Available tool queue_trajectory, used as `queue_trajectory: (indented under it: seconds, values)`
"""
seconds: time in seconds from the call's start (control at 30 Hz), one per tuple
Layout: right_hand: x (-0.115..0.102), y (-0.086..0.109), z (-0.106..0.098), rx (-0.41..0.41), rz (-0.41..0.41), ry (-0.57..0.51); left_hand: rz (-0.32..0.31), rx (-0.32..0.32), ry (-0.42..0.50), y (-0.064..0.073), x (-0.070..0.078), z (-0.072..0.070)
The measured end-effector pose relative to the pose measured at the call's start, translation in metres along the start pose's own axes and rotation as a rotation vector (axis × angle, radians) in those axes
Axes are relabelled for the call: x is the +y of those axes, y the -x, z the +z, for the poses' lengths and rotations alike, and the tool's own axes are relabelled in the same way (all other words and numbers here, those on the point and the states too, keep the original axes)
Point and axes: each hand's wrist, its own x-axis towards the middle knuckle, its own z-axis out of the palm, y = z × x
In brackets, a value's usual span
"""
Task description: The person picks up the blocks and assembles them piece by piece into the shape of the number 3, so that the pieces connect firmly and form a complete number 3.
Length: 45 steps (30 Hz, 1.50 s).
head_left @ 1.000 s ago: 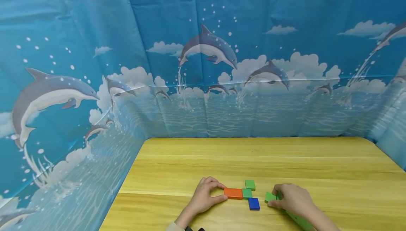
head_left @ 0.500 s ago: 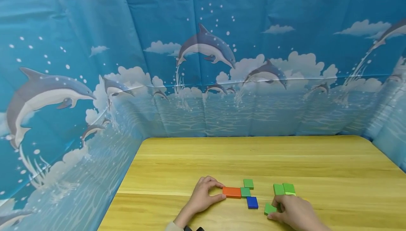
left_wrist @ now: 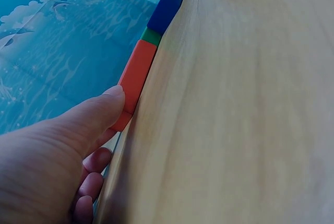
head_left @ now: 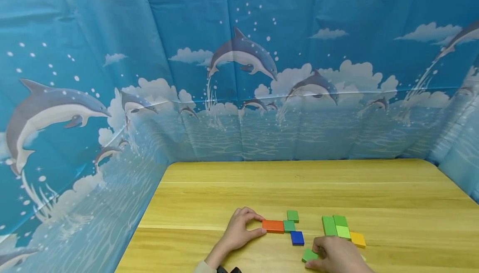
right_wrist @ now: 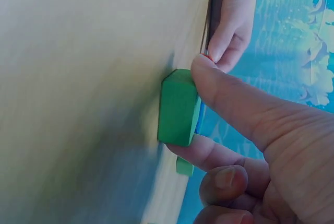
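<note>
The green block has moved toward you, pinched in your right hand, seemingly unplaced; your left hand pinches the orange-red block.

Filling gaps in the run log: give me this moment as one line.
left grip: holds red block | right grip: pinches green block | blue block, yellow block: on table, unheld

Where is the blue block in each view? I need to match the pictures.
Head: blue block right of centre, low in the picture.
Left wrist: blue block top centre, beyond the red block.
Right wrist: blue block a mere sliver right of centre, behind the pinched green block.
Shared landmark: the left hand, visible in all three.
</note>
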Motion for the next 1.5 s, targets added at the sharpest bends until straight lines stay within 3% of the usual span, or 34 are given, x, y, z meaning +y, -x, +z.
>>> queue_trajectory:
  seconds: [0.17, 0.57, 1.5]
  values:
    - [-0.004, -0.002, 0.004, 0.017, -0.041, 0.004, -0.005, -0.003, 0.006, 0.0, 0.0, 0.0]
    - [-0.012, -0.008, 0.006, 0.025, 0.023, 0.019, -0.003, 0.005, -0.007, 0.001, 0.002, -0.001]
    - [-0.011, -0.007, 0.004, 0.037, 0.006, 0.016, 0.005, 0.014, -0.026, 0.002, 0.004, -0.001]
